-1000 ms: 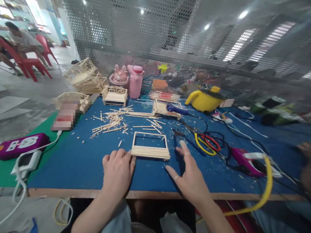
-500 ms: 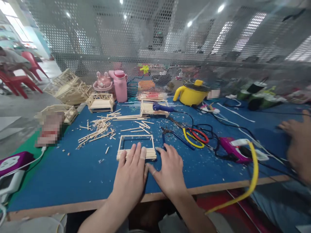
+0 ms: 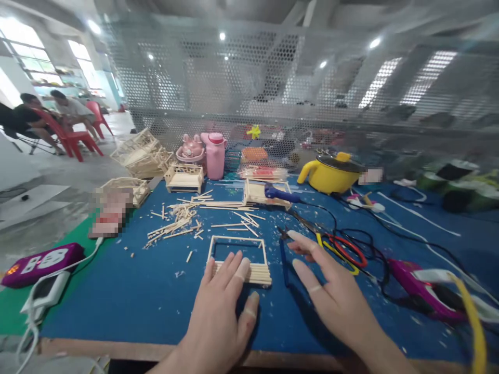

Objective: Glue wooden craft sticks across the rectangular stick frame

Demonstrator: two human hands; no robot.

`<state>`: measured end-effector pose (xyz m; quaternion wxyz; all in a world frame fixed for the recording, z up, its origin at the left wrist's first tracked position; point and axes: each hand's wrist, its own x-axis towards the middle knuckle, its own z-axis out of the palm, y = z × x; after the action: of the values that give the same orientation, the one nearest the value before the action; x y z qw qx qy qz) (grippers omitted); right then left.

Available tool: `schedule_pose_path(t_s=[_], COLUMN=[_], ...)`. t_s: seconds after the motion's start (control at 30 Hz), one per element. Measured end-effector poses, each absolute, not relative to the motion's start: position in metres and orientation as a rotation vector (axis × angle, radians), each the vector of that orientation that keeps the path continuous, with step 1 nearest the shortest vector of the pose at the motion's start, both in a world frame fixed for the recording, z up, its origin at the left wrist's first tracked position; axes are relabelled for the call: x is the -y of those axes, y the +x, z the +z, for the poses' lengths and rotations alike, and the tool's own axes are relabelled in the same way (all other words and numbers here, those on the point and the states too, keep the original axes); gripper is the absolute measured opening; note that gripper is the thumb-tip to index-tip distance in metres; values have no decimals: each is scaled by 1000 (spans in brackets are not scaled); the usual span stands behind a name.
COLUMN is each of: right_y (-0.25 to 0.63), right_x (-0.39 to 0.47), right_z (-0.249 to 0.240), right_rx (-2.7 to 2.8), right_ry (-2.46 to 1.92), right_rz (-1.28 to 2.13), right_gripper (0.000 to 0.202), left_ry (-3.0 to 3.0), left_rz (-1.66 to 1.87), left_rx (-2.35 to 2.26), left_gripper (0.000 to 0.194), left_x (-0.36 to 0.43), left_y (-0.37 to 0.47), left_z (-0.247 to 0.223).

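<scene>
My left hand [image 3: 222, 311] lies flat, fingertips on the lower slats of a small wooden stick frame [image 3: 259, 274]. Round sticks sit side by side along the frame's near edge, and its far part is a bare rectangle. To the right, my right hand [image 3: 335, 291] hovers over the table with thumb and fingers apart. Its fingertips are close to blue-handled pliers [image 3: 284, 262], partly hidden behind the hand; whether they touch cannot be made out. Behind that hand are scissors [image 3: 349, 250] with red and yellow handles.
Loose sticks [image 3: 177, 221] are scattered behind the frame. A blue glue gun [image 3: 283, 194] rests on a small wooden bed [image 3: 255, 191]. Farther back stand a pink jug [image 3: 215, 158] and a yellow pot [image 3: 331, 175]. Cables [image 3: 366, 236] and a purple power strip [image 3: 421, 291] lie right.
My right hand has left the frame and moved right, toward the pliers, with its fingers opening. My left hand stays on the frame. The view has turned left.
</scene>
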<state>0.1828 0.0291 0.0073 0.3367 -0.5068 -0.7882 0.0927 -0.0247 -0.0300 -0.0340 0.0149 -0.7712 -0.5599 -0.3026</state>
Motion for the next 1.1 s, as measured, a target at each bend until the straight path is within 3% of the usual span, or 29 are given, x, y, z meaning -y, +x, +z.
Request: schedule_pose_path(t_s=[0.1,0.2,0.37,0.53,0.83,0.97,1.07,1.1], right_y=[164,126,57,25,37,71,99,105], right_x=[-74,-122,-190,-219,-189,-152,-117,-103], right_z=[28,34,12,-5,29,54,60,58], right_rx=[2318,2709,2816,2877,2527,2233,2098,1952], right_ry=[-1326,-1250,-1366,-1452,-1331,-1209,-1099,-1014], right_rz=[320,310,143,83,187,286,462,657], right_gripper=[31,24,26,32,24,31,33,30], left_ry=[-2193,-1963,-1851,-2013,-2049,-1917,-1729,-1710], left_rz=[-1335,-1565,-1686,-1660,-1628,-1771,-1964,-2027], left_rx=[1697,1959,2294,2155,2140,2210,2168,2132], left_gripper=[38,32,32,26,23,24,23,23], left_x=[45,56,49,40,41,44,49,51], left_y=[-60,-97,-123,-120,-118,-116,-110,-106], left_z=[-39,-56,-77,-74,-68,-64,-60,-57])
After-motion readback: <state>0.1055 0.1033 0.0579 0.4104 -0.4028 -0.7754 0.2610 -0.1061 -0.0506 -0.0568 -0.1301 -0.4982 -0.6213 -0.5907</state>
